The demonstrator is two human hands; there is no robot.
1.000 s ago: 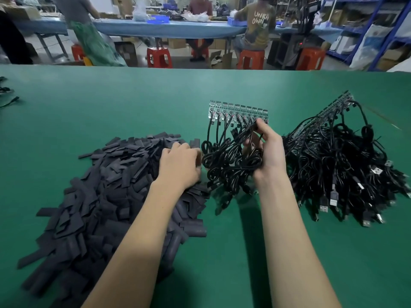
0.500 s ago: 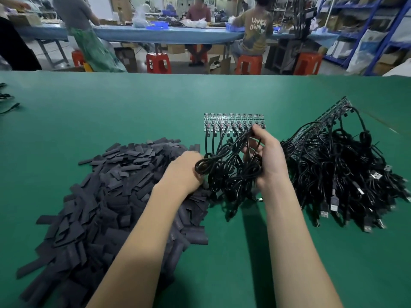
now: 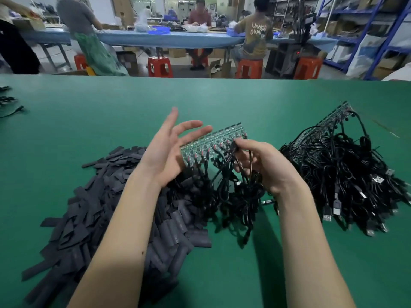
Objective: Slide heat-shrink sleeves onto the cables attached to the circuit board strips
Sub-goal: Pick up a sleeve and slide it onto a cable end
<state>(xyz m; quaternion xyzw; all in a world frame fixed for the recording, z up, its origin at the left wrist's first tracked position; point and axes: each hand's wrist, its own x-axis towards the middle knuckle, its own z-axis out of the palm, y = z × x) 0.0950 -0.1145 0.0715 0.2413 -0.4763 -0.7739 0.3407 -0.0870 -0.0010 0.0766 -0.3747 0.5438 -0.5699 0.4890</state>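
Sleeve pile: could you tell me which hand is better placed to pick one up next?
Left. The left hand is open and empty above the sleeve pile; the right hand grips the cables.

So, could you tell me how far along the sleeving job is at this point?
Nothing looks sleeved yet. The right hand grips the cables of one circuit board strip, lifted off the table; the left hand is open beside it, holding no sleeve. The heat-shrink sleeves lie piled, and a second cable bundle waits at right.
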